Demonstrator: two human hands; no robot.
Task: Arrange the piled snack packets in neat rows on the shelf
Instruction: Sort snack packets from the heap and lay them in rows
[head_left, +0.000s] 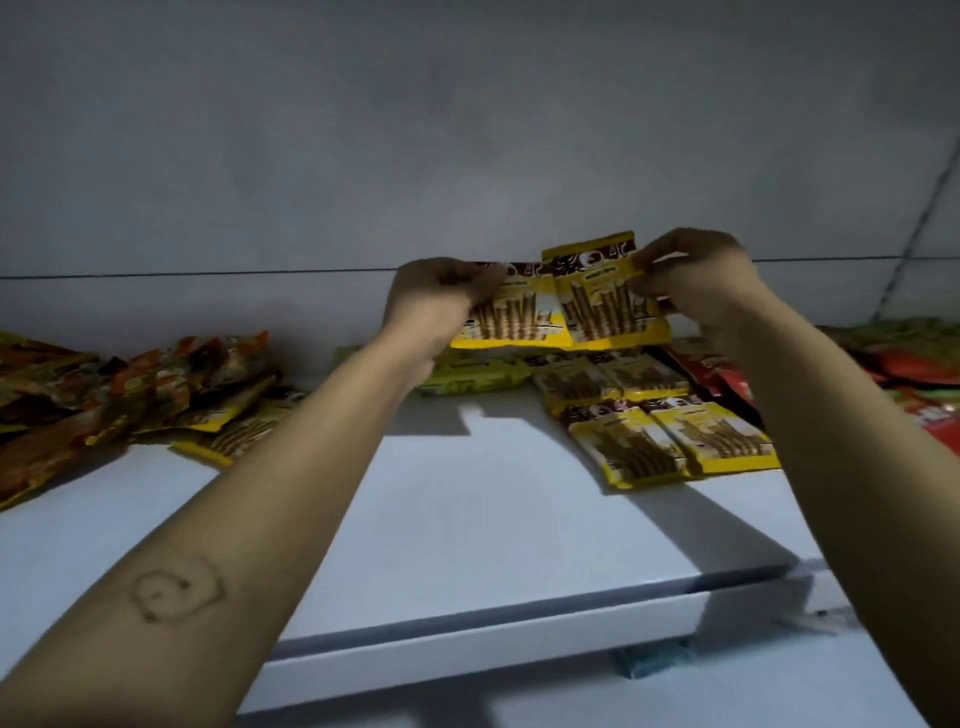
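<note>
Over open shelf (467, 519), left hand (441, 296) pinches a yellow packet (519, 317), right hand (696, 280) a second packet (602, 306), their edges overlapping

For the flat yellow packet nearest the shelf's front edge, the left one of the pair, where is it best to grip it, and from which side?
Pinch the yellow packet by its near bottom seam, probably coming from the front: it lies flat, that edge faces bare shelf, and its right side lies close beside the neighbour packet.
</note>
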